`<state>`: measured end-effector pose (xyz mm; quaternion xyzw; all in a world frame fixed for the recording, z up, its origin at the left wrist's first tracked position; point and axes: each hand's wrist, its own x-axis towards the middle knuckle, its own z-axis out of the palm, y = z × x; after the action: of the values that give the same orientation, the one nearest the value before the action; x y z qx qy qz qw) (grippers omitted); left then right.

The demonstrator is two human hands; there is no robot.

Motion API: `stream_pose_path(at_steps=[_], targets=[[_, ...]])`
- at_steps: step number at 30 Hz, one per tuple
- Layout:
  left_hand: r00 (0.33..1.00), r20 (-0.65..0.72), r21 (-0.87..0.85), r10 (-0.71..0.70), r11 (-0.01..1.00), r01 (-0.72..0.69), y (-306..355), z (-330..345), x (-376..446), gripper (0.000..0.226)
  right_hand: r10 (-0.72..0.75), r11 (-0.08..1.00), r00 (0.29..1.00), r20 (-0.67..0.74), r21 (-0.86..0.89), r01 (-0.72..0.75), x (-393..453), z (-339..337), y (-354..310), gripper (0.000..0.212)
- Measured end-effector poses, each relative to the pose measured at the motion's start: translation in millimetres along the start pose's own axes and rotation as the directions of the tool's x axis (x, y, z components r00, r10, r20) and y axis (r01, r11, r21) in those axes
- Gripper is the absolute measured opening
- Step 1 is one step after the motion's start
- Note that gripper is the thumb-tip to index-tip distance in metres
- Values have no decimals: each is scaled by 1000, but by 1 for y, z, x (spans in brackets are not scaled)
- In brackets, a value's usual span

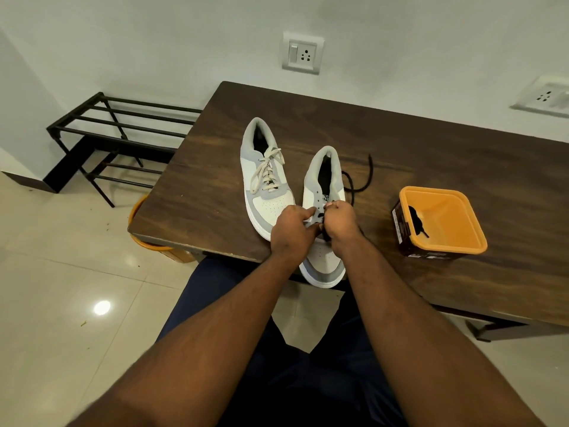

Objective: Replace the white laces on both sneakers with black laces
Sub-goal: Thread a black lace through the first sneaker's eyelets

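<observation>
Two grey-and-white sneakers lie on a dark wooden table (431, 167), toes toward me. The left sneaker (264, 177) carries white laces. The right sneaker (323, 192) has no white lace; a black lace (361, 177) runs through its lowest eyelets and trails onto the table behind it. My left hand (292, 232) grips the shoe's eyelet flap with thumb and forefinger. My right hand (340, 223) pinches the black lace at the lower eyelets. The toe of the right sneaker hangs over the table's front edge.
An orange tub (443, 223) stands to the right with another black lace inside. A black metal rack (117, 131) stands left of the table by the wall. An orange bucket (144, 241) sits under the table's left corner. My knees are below the table edge.
</observation>
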<state>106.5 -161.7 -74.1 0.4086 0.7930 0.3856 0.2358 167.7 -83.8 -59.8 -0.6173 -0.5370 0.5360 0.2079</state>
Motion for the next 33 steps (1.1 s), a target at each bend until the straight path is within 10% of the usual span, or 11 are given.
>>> stream_pose_path(at_steps=[16, 21, 26, 30, 33], targets=[[947, -87, -466, -310, 853, 236, 14, 8, 13, 8, -2, 1000, 978, 207, 25, -4, -15, -34, -7, 15], [927, -157, -445, -340, 863, 241, 24, 9, 13, 12, -257, 929, 909, 327, -176, 325, -6, -42, 8, 25], [727, -315, -796, -610, 587, 148, 8, -20, 20, 19, -415, 671, 871, 263, -557, 489, -3, -52, 18, 44], [489, -544, -791, -682, 611, -28, -10, -82, 44, 16, -486, 487, 850, 204, -744, 457, -13, -55, 17, 56], [466, -582, -721, -666, 688, 81, -21, -98, 51, 15, -475, 480, 855, 208, -753, 450, -16, -57, 21, 67]])
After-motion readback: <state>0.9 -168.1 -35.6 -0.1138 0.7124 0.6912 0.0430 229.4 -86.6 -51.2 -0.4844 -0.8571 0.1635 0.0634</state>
